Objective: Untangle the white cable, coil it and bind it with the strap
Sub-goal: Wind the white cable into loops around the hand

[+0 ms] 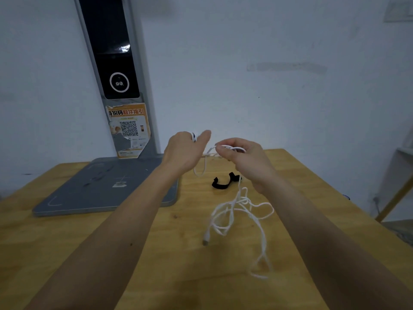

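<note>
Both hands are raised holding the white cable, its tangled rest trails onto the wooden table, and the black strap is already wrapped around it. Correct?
Not quite. The head view shows the black strap lying loose on the wooden table, not around the white cable. The left hand and right hand do hold it.

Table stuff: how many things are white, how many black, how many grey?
White: 1, the cable, held up by the left hand and right hand
Black: 1, the strap
Grey: 1, the flat base of the stand
Total: 3 things on the wooden table
</note>
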